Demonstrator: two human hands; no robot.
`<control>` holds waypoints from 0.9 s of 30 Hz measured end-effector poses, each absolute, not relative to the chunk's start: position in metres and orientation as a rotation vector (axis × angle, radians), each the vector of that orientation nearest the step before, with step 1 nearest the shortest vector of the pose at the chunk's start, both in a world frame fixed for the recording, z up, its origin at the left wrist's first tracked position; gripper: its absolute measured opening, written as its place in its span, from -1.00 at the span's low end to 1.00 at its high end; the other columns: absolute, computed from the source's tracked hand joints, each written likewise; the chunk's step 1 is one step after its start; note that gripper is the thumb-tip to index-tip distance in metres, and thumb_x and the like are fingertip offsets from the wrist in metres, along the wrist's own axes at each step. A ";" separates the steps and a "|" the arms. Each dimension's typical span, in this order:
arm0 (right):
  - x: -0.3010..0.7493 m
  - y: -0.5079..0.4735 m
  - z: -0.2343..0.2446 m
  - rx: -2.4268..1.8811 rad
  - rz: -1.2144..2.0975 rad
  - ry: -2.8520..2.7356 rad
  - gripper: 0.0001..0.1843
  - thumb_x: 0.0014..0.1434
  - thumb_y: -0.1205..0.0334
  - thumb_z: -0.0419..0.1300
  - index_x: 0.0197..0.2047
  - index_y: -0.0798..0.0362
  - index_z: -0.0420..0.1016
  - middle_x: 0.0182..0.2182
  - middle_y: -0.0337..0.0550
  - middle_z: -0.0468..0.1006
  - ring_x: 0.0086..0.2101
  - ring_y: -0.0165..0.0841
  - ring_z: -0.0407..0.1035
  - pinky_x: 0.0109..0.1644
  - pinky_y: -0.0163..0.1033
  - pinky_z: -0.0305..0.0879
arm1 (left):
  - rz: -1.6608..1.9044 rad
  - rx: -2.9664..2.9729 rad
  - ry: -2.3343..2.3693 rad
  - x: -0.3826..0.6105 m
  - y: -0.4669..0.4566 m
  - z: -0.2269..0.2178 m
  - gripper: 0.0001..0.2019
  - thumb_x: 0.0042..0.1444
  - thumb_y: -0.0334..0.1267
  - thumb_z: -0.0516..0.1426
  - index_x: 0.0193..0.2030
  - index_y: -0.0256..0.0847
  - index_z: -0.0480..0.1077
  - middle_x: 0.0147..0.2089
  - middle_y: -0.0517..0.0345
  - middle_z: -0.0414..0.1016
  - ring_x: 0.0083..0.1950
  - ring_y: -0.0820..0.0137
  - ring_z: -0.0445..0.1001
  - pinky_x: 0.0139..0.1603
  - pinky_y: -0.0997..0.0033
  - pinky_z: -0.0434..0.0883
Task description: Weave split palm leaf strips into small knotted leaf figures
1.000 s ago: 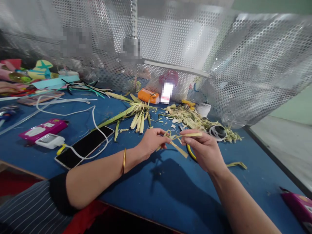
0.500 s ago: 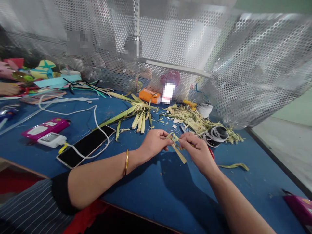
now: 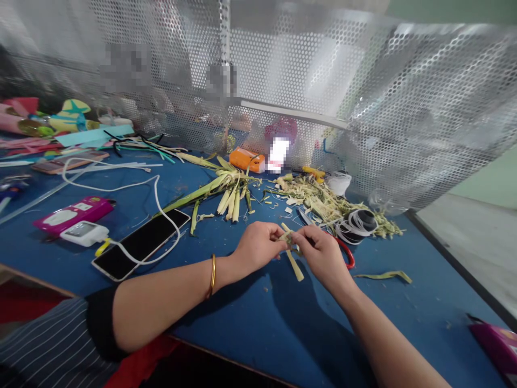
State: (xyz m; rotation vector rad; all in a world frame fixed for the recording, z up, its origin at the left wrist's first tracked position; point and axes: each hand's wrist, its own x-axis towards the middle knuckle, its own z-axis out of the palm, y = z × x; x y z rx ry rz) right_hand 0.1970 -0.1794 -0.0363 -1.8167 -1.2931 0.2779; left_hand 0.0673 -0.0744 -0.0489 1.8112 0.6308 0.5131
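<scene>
My left hand (image 3: 260, 245) is closed, thumb and fingers pinching a pale yellow-green strip of leaf (image 3: 296, 268) that looks like corn husk. Facing it, my right hand (image 3: 321, 250) pinches the same piece from the other side. One flared end of the strip hangs down between the hands and a short tip sticks up; the part under the fingertips is hidden. Red-handled scissors (image 3: 349, 253) lie partly behind my right hand. Just beyond are a dark spool wound with white cord (image 3: 357, 225) and a heap of shredded husk scraps (image 3: 323, 198).
Husk leaves with trimmed pieces (image 3: 230, 199) lie ahead on the blue table (image 3: 250, 318). To the left are a black-screened phone (image 3: 141, 245), a white cable (image 3: 157, 188) and a purple pack (image 3: 75, 215). An orange pack (image 3: 246, 160) stands near the perforated screen (image 3: 291, 70).
Both hands have drawn closer together, and the husk loop between them has closed up, with its tail hanging more steeply. More of the scissors' red handle shows. Another person's hand at far left has gone.
</scene>
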 end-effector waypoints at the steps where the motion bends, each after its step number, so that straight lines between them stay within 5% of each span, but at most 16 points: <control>1: 0.196 -0.179 -0.038 -1.806 0.337 -1.251 -0.67 0.17 0.02 0.11 -0.53 0.02 0.33 -0.60 -0.27 0.32 -0.52 -0.38 0.23 -0.41 -0.26 0.12 | 0.518 1.861 0.623 0.067 -0.075 -0.049 -0.89 -0.02 -0.24 0.19 -0.42 -0.24 0.46 -0.57 0.21 0.47 -0.54 0.46 0.44 -0.48 0.50 0.33; 6: 0.195 -0.177 -0.043 -1.636 0.646 -1.064 -0.70 0.09 0.01 0.23 -0.21 0.05 0.39 -0.60 -0.33 0.38 -0.56 -0.37 0.31 -0.44 -0.27 0.21 | 0.495 1.996 0.580 0.065 -0.075 -0.044 -0.88 0.01 -0.23 0.16 -0.38 -0.21 0.49 -0.51 0.19 0.53 -0.52 0.46 0.44 -0.47 0.51 0.31; 12: 0.194 -0.178 -0.035 -1.516 0.811 -0.919 -0.72 -0.02 0.03 0.32 -0.43 0.09 0.50 -0.57 -0.29 0.39 -0.56 -0.49 0.15 -0.48 -0.33 0.10 | 0.404 2.023 0.544 0.062 -0.078 -0.037 -0.88 -0.01 -0.28 0.14 -0.44 -0.21 0.51 -0.54 0.20 0.50 -0.53 0.47 0.42 -0.49 0.53 0.27; 20: 0.200 -0.180 -0.030 -1.494 0.910 -0.832 -0.63 -0.06 -0.03 0.33 -0.56 0.09 0.39 -0.72 -0.41 0.18 -0.65 -0.55 -0.01 -0.56 -0.36 -0.09 | 0.108 1.793 0.391 0.062 -0.085 -0.034 -0.89 0.00 -0.28 0.19 -0.42 -0.24 0.54 -0.58 0.27 0.44 -0.60 0.54 0.38 -0.51 0.57 0.26; 27: 0.208 -0.177 -0.032 -1.331 0.891 -0.523 -0.69 -0.07 0.04 0.37 -0.45 0.08 0.43 -0.64 -0.25 0.45 -0.66 -0.48 0.26 -0.58 -0.36 0.21 | -0.061 1.545 0.337 0.063 -0.085 -0.035 -0.76 -0.12 -0.11 0.32 -0.51 -0.25 0.49 -0.58 0.25 0.43 -0.59 0.54 0.37 -0.49 0.54 0.34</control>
